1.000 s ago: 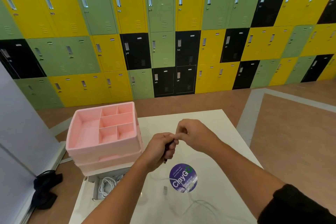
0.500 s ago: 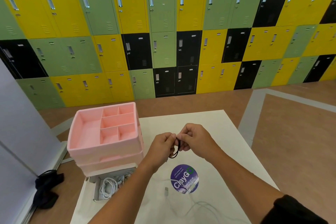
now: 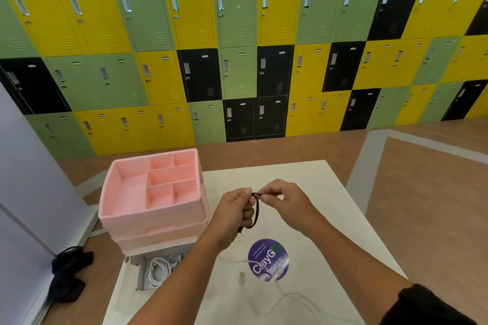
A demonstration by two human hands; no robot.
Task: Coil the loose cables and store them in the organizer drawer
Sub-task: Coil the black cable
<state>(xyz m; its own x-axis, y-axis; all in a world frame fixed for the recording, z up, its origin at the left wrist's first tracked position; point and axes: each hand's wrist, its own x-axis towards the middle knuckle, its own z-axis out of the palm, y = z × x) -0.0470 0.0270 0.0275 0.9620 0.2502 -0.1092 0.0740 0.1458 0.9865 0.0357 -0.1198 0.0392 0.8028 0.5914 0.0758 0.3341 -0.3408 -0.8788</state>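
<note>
Over the middle of the white table [image 3: 330, 224], my left hand [image 3: 235, 212] grips a small coil of black cable [image 3: 256, 212], and my right hand [image 3: 284, 199] pinches the top of the same loop. A pink organizer [image 3: 155, 224] with an open compartment tray on top stands at the table's left. In front of it an open drawer [image 3: 141, 276] holds coiled white cables [image 3: 158, 270]. A loose white cable [image 3: 293, 298] with a small plug [image 3: 241, 277] lies on the table near me.
A round purple ClayGo sticker [image 3: 268, 258] is on the table below my hands. A black bag [image 3: 70, 276] lies on the floor at the left beside a grey partition [image 3: 29, 187]. Yellow, green and black lockers [image 3: 237, 47] line the far wall.
My hands drew slightly apart and the black cable now shows as an open loop between them; earlier it was bunched and mostly hidden in my left fist.
</note>
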